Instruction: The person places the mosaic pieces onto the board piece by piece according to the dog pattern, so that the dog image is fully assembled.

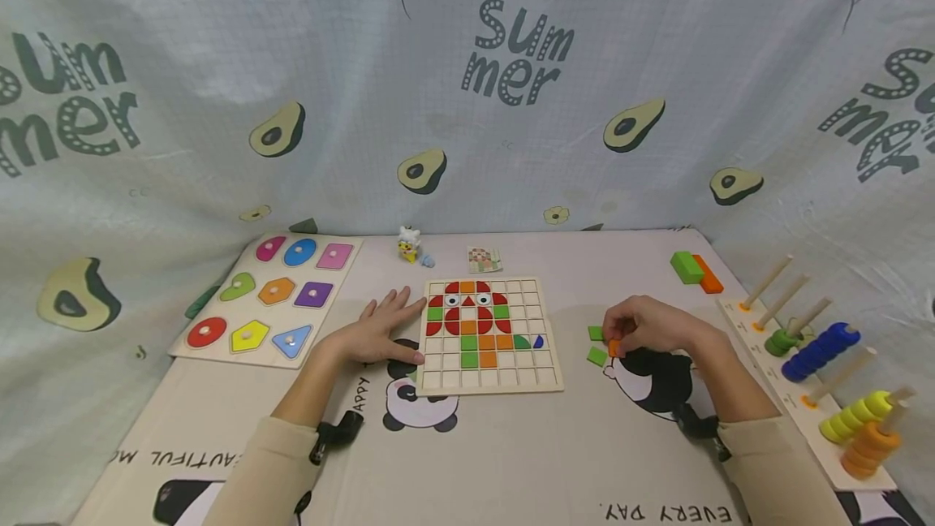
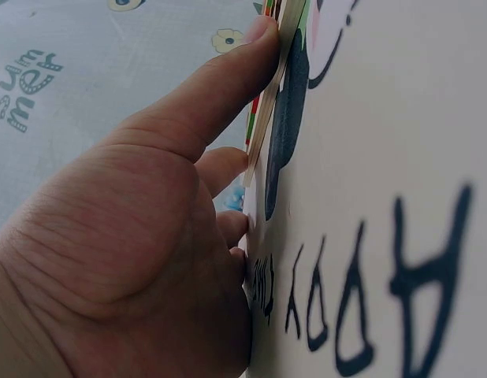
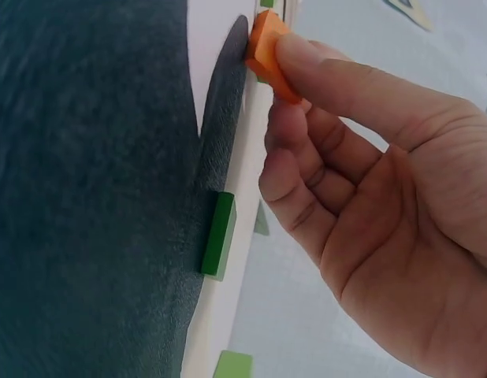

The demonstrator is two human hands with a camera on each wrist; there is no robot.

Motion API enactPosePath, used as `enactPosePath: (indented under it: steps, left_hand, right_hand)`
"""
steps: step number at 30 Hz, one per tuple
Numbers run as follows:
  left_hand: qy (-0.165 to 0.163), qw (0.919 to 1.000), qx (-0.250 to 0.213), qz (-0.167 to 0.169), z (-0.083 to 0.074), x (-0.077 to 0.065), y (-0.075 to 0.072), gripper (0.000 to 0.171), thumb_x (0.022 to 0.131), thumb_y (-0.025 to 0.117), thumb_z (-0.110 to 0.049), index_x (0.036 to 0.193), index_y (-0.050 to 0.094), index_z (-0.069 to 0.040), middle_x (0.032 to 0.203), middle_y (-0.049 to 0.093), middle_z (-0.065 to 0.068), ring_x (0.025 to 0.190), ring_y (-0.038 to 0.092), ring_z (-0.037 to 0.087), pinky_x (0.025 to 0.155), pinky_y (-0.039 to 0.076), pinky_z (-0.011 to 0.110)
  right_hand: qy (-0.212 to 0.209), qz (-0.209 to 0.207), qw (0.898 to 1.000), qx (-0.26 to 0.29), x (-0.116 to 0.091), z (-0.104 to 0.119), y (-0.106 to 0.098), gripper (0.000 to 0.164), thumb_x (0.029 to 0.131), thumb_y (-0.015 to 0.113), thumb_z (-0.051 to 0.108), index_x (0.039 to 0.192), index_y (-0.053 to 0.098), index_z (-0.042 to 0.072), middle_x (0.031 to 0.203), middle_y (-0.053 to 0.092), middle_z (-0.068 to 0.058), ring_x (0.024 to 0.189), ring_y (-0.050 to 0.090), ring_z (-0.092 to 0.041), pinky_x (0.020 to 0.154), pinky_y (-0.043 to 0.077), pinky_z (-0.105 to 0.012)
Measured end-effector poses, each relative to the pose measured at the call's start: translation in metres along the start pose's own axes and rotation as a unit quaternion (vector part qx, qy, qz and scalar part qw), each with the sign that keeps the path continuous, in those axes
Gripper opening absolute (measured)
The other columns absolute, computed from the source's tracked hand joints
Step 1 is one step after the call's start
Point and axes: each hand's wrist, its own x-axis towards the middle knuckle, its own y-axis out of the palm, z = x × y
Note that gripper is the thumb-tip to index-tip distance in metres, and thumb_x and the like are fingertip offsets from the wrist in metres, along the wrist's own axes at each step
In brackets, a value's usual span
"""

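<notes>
A wooden grid board lies in the middle of the table, with red, green, orange and eye-printed tiles set in its squares. My left hand rests at its left side, fingers spread, the thumb against the board's edge, as the left wrist view also shows. Right of the board, my right hand pinches an orange square tile between thumb and fingertips. Two green square tiles, an upper green tile and a lower green tile, lie just left of that hand. In the right wrist view a dark green piece lies below the fingers.
A shape puzzle board lies at the left. Behind the grid board are a small picture card and a little figurine. Green and orange blocks lie at the back right, near a peg board with coloured rings.
</notes>
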Motion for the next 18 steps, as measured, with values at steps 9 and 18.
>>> enactPosePath:
  steps: [9, 18]
  left_hand:
    - [0.005, 1.0, -0.004, -0.003, 0.0, -0.001, -0.001, 0.103, 0.074, 0.067, -0.067, 0.155, 0.018, -0.026, 0.162, 0.0, 0.009, 0.147, -0.009, 0.034, 0.114, -0.007, 0.059]
    - [0.004, 0.9999, -0.011, 0.0, -0.001, -0.001, -0.001, 0.102, 0.074, 0.067, -0.067, 0.154, 0.018, -0.028, 0.162, -0.002, 0.008, 0.147, -0.01, 0.033, 0.114, -0.007, 0.058]
  right_hand:
    - [-0.052, -0.026, 0.998, 0.028, 0.01, 0.015, 0.002, 0.005, 0.089, 0.069, 0.009, 0.09, 0.066, 0.012, 0.082, 0.065, -0.002, 0.072, 0.061, -0.02, 0.063, 0.054, -0.029]
    - [-0.122, -0.036, 0.992, 0.025, 0.049, 0.061, 0.019, 0.014, 0.087, 0.071, 0.013, 0.1, 0.072, 0.012, 0.095, 0.069, 0.001, 0.079, 0.061, -0.016, 0.069, 0.054, -0.027]
